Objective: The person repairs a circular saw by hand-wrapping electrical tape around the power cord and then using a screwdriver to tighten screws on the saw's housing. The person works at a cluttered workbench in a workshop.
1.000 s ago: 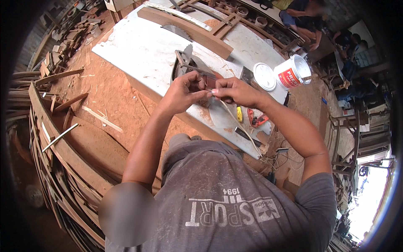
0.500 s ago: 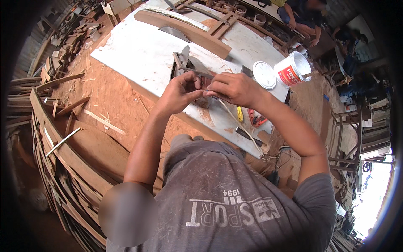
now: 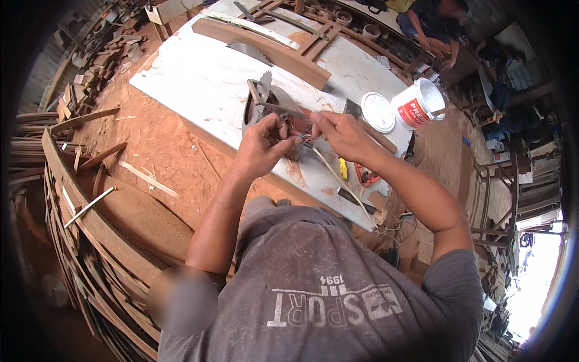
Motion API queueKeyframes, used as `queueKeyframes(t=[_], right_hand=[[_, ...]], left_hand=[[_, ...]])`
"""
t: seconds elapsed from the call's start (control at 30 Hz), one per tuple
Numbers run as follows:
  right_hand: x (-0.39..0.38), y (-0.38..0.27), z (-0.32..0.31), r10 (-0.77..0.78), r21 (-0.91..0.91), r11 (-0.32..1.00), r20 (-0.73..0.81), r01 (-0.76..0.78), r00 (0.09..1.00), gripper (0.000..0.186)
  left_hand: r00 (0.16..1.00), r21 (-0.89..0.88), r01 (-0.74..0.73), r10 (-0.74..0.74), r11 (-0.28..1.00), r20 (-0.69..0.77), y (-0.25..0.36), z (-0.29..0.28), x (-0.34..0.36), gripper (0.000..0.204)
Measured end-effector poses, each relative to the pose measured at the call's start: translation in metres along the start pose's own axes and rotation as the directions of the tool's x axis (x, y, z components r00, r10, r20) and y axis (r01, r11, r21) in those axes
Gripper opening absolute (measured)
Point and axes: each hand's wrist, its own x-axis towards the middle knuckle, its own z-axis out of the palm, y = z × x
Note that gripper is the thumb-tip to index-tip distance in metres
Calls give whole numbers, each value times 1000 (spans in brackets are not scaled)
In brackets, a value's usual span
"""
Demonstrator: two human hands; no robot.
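Your left hand [image 3: 262, 145] and right hand [image 3: 341, 134] meet fingertip to fingertip over the white table [image 3: 199, 78], both pinching the bared end of a pale cable [image 3: 338, 181]. The cable's long axis runs from the pinch down and right toward you; the saw [image 3: 271, 102] lies just beyond your left hand
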Motion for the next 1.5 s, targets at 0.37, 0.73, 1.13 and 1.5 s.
queueKeyframes(t=[0.37, 0.73, 1.13, 1.5], right_hand=[[26, 0, -14, -644, -375, 628, 241, 682, 726, 27], [10, 4, 1, -322, -107, 942, -22, 318, 947, 33], [32, 12, -11, -682, -236, 659, 212, 714, 700, 13], [8, 9, -6, -271, -25, 961, 82, 274, 959, 35]], left_hand=[[986, -82, 74, -60, 994, 157, -2, -20, 18, 31], [1000, -183, 19, -19, 983, 2, -13, -10, 6, 31], [992, 47, -5, -1, 999, 124, 5, -21, 19, 31], [1000, 16, -4, 4, 1000, 22, -6, -7, 2, 30]])
